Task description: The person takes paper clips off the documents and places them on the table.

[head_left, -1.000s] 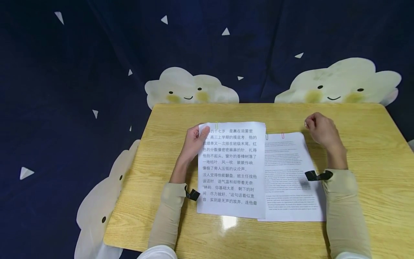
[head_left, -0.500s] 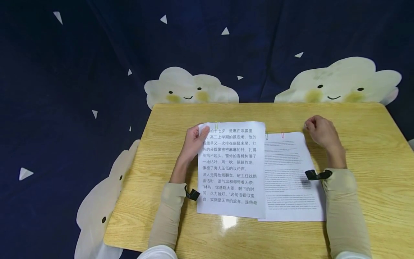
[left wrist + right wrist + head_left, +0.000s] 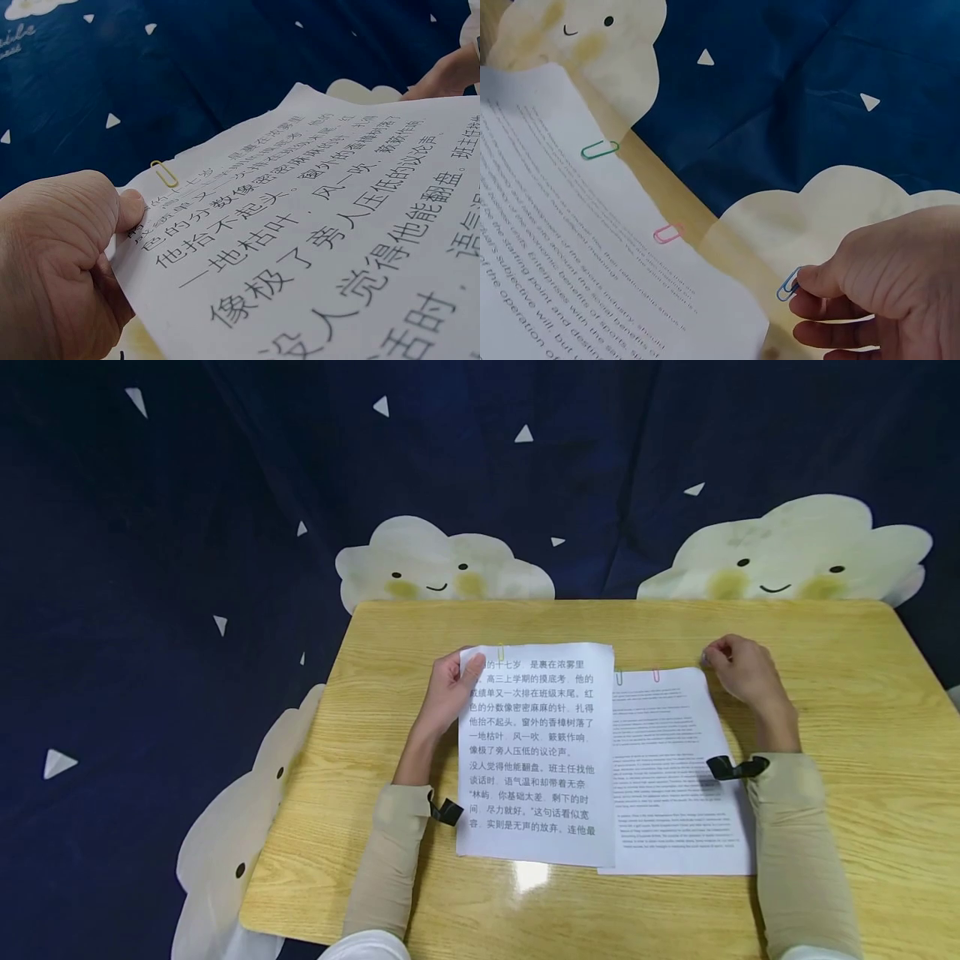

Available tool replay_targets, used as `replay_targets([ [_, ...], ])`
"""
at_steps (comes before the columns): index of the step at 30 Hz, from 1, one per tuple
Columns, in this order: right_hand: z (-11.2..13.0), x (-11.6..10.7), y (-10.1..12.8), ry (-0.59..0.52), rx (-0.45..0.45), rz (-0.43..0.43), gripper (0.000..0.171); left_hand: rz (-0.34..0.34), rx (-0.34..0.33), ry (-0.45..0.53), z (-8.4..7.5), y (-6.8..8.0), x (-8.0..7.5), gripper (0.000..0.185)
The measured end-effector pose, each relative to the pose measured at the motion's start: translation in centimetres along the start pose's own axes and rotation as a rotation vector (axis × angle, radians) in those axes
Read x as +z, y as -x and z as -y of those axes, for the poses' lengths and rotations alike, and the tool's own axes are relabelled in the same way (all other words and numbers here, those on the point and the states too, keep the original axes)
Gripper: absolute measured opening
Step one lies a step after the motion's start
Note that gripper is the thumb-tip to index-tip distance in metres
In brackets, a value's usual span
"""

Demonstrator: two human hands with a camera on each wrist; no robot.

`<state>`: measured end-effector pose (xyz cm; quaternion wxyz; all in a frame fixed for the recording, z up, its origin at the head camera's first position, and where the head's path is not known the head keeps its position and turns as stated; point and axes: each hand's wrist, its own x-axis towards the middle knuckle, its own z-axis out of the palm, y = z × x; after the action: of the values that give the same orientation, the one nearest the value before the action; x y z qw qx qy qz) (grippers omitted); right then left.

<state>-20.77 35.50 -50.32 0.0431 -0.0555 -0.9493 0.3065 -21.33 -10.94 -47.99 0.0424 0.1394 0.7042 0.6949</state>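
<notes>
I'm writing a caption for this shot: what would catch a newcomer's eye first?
Two printed paper sets lie on the yellow wooden table. The left hand grips the large-print Chinese sheets by their top left corner, beside a yellow paper clip. The small-print sheets on the right carry a green clip and a pink clip, while the right hand pinches a blue paper clip near their top right corner.

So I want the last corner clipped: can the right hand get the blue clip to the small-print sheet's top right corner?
Probably yes: the right hand pinches the blue clip just beside the sheet's corner, nothing between.

left hand (image 3: pixel 448 687) pinching, right hand (image 3: pixel 738 668) curled (fingers closed) — apart
</notes>
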Motion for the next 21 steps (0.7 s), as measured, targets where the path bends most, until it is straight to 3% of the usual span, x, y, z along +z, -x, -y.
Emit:
replay_targets([
  [5,-0.5,0.5,-0.3,-0.01,-0.003,-0.02,0.034,0.005,0.001,-0.006,-0.1,0.0,-0.2,0.034],
  [10,-1.5,1.3,-0.6,-0.043,0.0,-0.096,0.031,0.014,0.0,-0.001,0.0,0.0,-0.2,0.035],
  [18,-4.3,2.4,-0.7,-0.075,0.057,-0.21,0.036,0.011,-0.004,-0.007,0.3,0.0,0.1,0.033],
  [21,-4.6,2.7,-0.9,-0.095,0.063,-0.216,0.038,-0.002,-0.007,-0.019,0.3,0.1,-0.1,0.033],
])
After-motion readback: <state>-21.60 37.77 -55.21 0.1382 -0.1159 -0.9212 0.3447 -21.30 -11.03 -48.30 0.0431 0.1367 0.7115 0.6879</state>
